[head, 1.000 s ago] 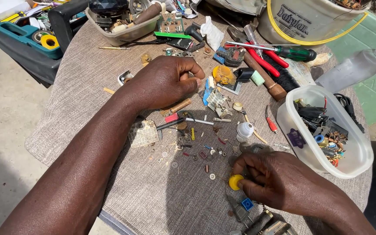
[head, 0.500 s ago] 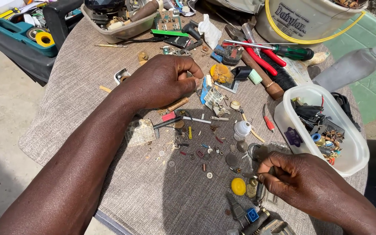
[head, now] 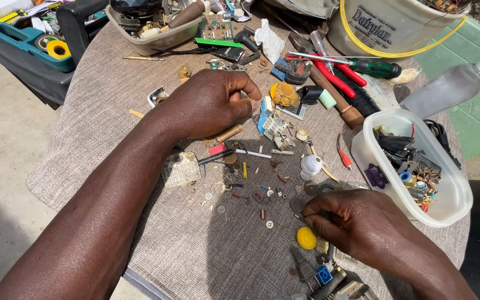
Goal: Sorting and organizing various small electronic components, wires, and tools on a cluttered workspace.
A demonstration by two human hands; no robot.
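Note:
My left hand [head: 212, 103] rests as a loose fist on the grey woven cloth [head: 112, 133], fingers curled in; nothing shows inside it. Just right of it lie a small white plastic frame [head: 275, 125] and a yellow part [head: 282, 94]. My right hand [head: 356, 222] lies lower right, its fingertips pinched on a small dark part [head: 298, 204] among scattered screws, washers and tiny components. A yellow round cap [head: 306, 238] sits just below those fingertips. A small white bulb-shaped piece [head: 310, 165] stands above the hand.
A clear plastic tub [head: 451, 208] of wires and parts stands at the right. Red-handled pliers [head: 337, 78], a green screwdriver [head: 376, 68], a wooden-handled tool [head: 337, 103], a white bucket [head: 395, 25], a tray of parts [head: 156, 39] and a teal toolbox [head: 23, 55] line the back.
My right hand has moved up from the lower edge, off the yellow cap, to the small parts in the middle. My left hand has stayed in place.

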